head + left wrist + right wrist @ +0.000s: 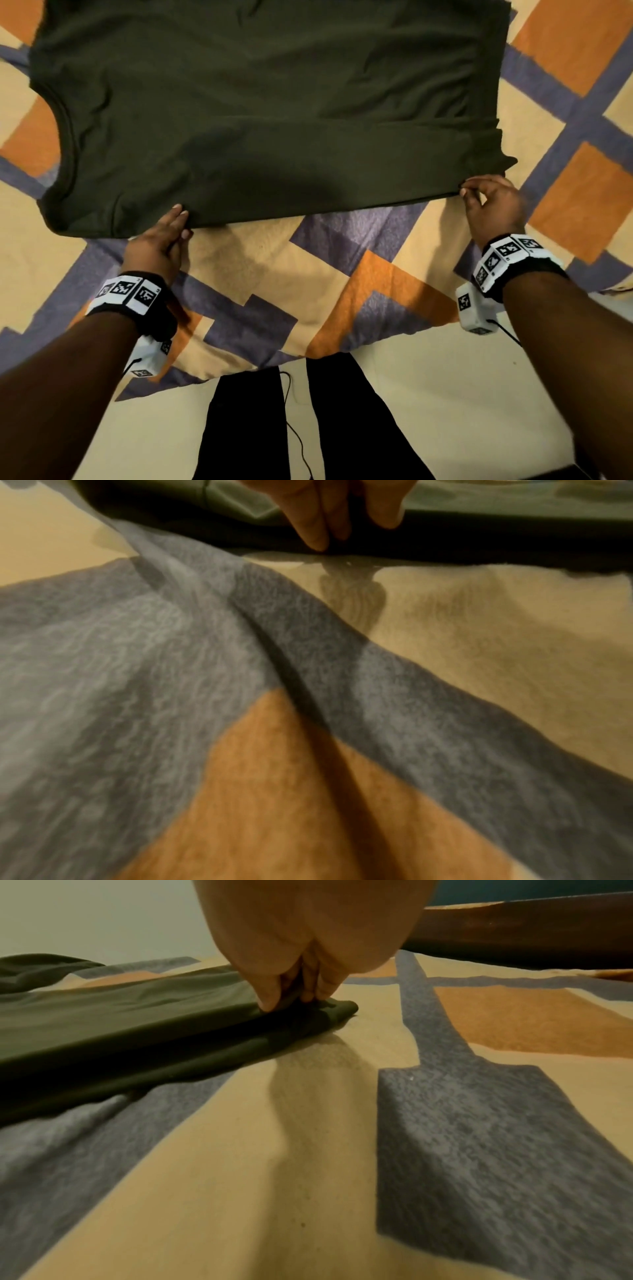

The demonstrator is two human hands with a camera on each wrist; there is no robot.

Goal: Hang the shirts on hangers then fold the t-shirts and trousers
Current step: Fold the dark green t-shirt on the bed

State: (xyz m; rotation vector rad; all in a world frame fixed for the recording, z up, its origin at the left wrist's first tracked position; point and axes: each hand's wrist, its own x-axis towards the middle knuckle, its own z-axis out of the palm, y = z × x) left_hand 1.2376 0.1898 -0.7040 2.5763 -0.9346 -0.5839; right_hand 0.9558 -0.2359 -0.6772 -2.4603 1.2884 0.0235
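Note:
A dark olive t-shirt (257, 102) lies spread on the patterned bedsheet (274, 274), its neck hole to the left and its hem to the right. My left hand (181, 221) holds the shirt's near edge close to the shoulder, fingers on top and thumb beneath. In the left wrist view the fingertips (318, 534) meet the dark edge of the t-shirt (479, 547). My right hand (467, 193) pinches the near hem corner. The right wrist view shows that right hand (294, 1001) pinching the t-shirt (103, 1015) corner, with the edge raised slightly off the sheet.
The sheet has orange, cream and purple-grey blocks and hangs over the bed's near edge. Below it stand my legs in black trousers (246, 428) on a cream floor, with a thin black cable (298, 438) between them. A dark wooden bed frame (514, 934) runs along the far right.

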